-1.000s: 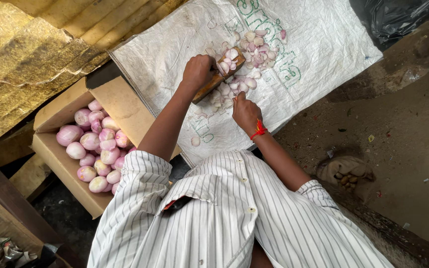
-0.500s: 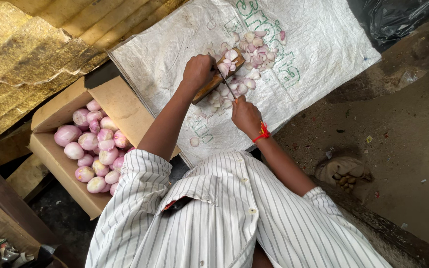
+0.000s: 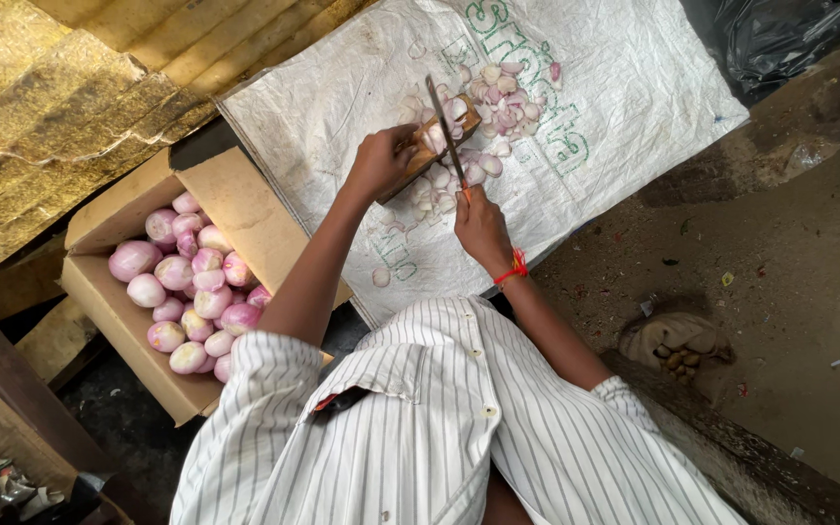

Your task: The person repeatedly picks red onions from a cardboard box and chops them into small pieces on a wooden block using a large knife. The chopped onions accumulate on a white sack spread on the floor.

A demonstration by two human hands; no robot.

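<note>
My right hand [image 3: 481, 226] grips a long knife [image 3: 444, 126] with its blade raised over a small wooden block [image 3: 430, 156]. My left hand [image 3: 381, 160] rests on the near end of that block and holds a peeled onion piece [image 3: 434, 139] against it. Cut onion pieces [image 3: 503, 97] lie heaped beyond the block on a white woven sack [image 3: 342, 97]. A red thread circles my right wrist.
An open cardboard box [image 3: 109, 301] of peeled pink onions [image 3: 192, 277] stands to my left. A foot [image 3: 678, 342] rests on the dirt ground at right. A black plastic bag [image 3: 780, 34] lies at the top right, corrugated sheet [image 3: 41, 117] at the top left.
The knife blade has risen from low over the block to an upright raised position. My left hand has stayed on the block.
</note>
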